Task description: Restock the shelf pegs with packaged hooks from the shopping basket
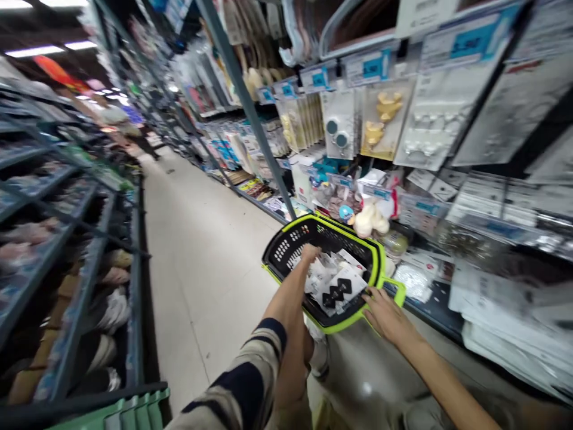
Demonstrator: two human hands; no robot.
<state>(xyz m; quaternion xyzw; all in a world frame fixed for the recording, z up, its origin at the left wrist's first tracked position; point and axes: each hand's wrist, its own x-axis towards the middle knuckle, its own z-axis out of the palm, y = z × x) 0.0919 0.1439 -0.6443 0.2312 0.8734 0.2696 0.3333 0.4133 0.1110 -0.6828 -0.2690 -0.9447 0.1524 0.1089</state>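
A black shopping basket (340, 234) with a lime-green rim sits in front of me, close to the shelf on the right. Several packaged items lie inside, among them a white card (353, 286) bearing black diamond-shaped pieces. My left hand (310, 253), at the end of a striped sleeve, reaches down into the basket beside the clear packets (324, 272). Its fingers are partly hidden, so whether it holds a packet cannot be told. On the near right side, my right hand (383, 310) has its fingers curled over the basket's rim, by the green handle (398, 292).
Hanging packs of hooks (340, 128) with blue price labels line the right shelf. Beneath them are bins of small goods and stacked white packs (501, 310). A grey rack (96, 263) stands left of the pale aisle floor (197, 239). Another person (120, 122) is far down the aisle.
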